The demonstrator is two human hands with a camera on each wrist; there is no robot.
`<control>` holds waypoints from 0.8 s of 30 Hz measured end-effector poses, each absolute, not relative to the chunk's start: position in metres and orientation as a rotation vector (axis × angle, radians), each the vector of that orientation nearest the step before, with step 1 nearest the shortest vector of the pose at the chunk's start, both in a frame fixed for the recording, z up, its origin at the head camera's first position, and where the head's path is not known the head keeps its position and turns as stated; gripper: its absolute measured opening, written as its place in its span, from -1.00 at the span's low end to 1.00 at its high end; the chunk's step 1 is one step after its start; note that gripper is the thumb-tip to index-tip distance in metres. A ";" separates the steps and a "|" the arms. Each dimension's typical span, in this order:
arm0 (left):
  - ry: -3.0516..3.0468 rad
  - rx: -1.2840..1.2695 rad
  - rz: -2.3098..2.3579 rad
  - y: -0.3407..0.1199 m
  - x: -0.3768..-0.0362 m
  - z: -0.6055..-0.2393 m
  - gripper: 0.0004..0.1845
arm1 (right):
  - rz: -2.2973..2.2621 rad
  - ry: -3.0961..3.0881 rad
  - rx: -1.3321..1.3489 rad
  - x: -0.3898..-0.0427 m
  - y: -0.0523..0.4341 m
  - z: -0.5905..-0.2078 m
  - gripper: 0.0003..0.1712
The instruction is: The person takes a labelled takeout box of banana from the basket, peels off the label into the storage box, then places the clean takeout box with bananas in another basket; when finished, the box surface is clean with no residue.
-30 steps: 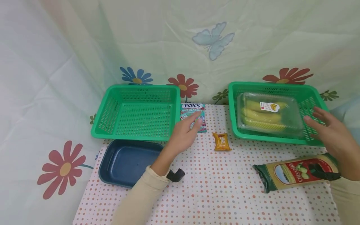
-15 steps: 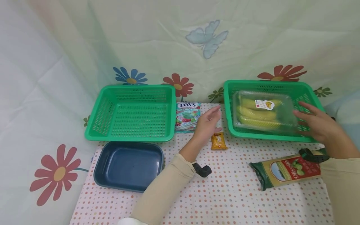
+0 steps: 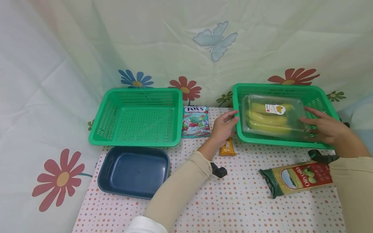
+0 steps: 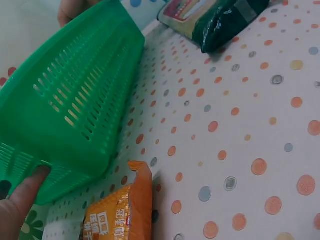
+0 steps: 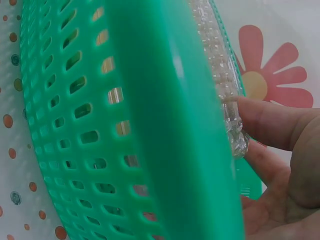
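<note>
A clear plastic box point(image 3: 295, 111) with yellow bananas point(image 3: 266, 118) inside and a banana label on its lid lies in the right green basket point(image 3: 279, 143). My left hand point(image 3: 222, 128) is at this basket's left side. In the left wrist view a fingertip point(image 4: 36, 181) touches the perforated wall. At the box's right end is my right hand point(image 3: 329, 127), its fingers spread. The right wrist view shows one fingertip against the clear box point(image 5: 220, 70); the basket rim hides part of that hand. Just below my left hand lies a small orange snack packet point(image 3: 227, 148).
A second green basket point(image 3: 135, 141) stands at left, with a dark blue tray point(image 3: 137, 173) in front. A FOX'S candy bag point(image 3: 196, 121) lies between the baskets. An Olivoilà packet point(image 3: 297, 178) lies at right, partly under my right forearm. A printed curtain point(image 3: 163, 58) hangs behind.
My left hand has moved right, from over the candy bag to the right basket's left side. My right hand has moved left to the banana box's end. The view has shifted slightly.
</note>
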State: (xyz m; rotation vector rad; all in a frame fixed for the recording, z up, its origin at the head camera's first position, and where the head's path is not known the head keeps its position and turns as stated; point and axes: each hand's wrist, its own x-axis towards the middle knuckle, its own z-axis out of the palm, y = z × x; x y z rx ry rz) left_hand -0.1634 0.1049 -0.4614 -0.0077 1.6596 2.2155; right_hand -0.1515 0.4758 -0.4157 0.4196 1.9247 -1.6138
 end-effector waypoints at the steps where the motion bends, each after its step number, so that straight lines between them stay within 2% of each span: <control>1: 1.657 -0.001 2.217 0.105 -0.164 -0.463 -0.67 | -1.627 1.915 0.430 -0.152 0.476 -0.416 -0.09; 14: 1.625 0.013 2.192 0.105 -0.168 -0.464 -0.61 | -1.515 2.062 0.350 -0.149 0.475 -0.417 -0.12; 24: 1.661 0.064 2.145 0.104 -0.175 -0.461 -0.63 | -1.511 2.143 0.336 -0.143 0.479 -0.404 -0.17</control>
